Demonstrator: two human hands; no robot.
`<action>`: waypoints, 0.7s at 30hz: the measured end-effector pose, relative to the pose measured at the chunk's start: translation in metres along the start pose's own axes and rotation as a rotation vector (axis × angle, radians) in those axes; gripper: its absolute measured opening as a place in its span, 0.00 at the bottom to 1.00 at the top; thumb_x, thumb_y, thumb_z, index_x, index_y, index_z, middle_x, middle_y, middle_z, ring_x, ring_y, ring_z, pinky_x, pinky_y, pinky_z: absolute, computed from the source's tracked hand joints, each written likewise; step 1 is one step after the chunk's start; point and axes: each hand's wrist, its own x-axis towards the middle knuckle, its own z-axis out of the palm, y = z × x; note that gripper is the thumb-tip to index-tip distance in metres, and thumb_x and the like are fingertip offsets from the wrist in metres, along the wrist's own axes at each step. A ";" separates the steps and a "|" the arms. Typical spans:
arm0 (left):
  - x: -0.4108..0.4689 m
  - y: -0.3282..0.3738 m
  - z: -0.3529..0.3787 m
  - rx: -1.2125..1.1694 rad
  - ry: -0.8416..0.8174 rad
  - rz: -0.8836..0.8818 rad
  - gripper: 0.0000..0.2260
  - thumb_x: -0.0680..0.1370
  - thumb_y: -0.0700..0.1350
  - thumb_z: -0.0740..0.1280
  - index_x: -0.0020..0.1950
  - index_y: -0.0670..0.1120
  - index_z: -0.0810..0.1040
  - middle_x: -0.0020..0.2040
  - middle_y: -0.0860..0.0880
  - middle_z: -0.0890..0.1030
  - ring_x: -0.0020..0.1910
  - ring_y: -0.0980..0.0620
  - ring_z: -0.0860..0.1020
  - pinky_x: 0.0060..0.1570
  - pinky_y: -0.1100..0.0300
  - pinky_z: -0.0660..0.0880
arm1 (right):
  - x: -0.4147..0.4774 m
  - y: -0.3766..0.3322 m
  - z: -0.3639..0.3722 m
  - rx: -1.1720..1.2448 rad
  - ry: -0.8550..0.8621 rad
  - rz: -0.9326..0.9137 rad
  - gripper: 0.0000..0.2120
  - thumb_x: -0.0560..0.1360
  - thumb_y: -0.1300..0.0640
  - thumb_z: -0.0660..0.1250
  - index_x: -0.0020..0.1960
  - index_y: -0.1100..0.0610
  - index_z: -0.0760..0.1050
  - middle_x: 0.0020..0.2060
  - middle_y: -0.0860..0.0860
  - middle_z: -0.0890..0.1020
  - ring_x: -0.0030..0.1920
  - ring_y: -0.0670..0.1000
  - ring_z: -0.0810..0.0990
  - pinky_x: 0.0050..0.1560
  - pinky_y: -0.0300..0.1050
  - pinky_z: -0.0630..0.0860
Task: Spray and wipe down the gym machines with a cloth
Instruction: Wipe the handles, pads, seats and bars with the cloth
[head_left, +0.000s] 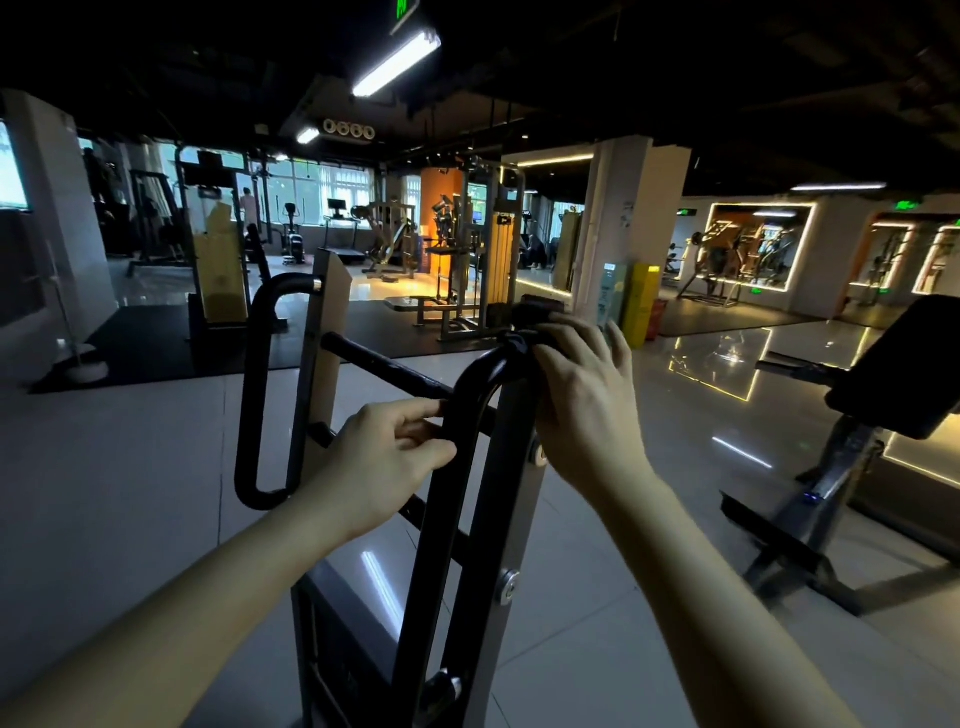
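The grip of the right hand (582, 400) is closed on a dark, bunched cloth (527, 332), which is held over the top bend of the black looped metal handle (441, 519). The thumb presses a fold against the tube, while the fingers are spread over the far side and only lightly bent. Lower on this handle, the grip of the left hand (384, 457) is closed around the near tube, so the handle is steadied.

The wiping step appears to be in hand. It would be done well if the cloth is wrapped fully round the tube and drawn down from the bend in one slow pass. The left hand should be shifted out of the cloth's path, otherwise a patch under it is missed.

Left of the handle, a black round crossbar (384, 371), a grey flat upright (324, 332) and a second black loop (254, 395) are probably to be wiped too. No spray bottle is seen. Right of the handle, well apart, a black padded gym seat (898, 364) stands on the floor.
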 end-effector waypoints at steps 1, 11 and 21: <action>0.000 0.000 0.001 0.012 0.018 0.013 0.15 0.79 0.40 0.72 0.57 0.61 0.81 0.50 0.58 0.87 0.52 0.62 0.84 0.59 0.63 0.76 | -0.009 -0.005 0.005 0.036 0.045 0.052 0.17 0.76 0.59 0.68 0.65 0.56 0.81 0.65 0.55 0.80 0.71 0.59 0.71 0.73 0.65 0.65; -0.002 -0.005 0.002 0.007 0.017 0.013 0.17 0.79 0.42 0.71 0.68 0.51 0.80 0.57 0.57 0.86 0.59 0.60 0.82 0.68 0.54 0.75 | -0.036 -0.070 0.014 0.770 0.264 0.406 0.18 0.79 0.63 0.62 0.67 0.57 0.79 0.61 0.49 0.75 0.63 0.48 0.77 0.61 0.48 0.79; -0.009 0.001 0.010 0.012 0.083 -0.014 0.16 0.80 0.41 0.70 0.65 0.56 0.81 0.54 0.59 0.86 0.57 0.62 0.82 0.63 0.61 0.76 | 0.017 -0.023 0.011 0.340 0.098 0.136 0.14 0.75 0.67 0.68 0.59 0.61 0.83 0.52 0.58 0.80 0.56 0.62 0.75 0.49 0.59 0.77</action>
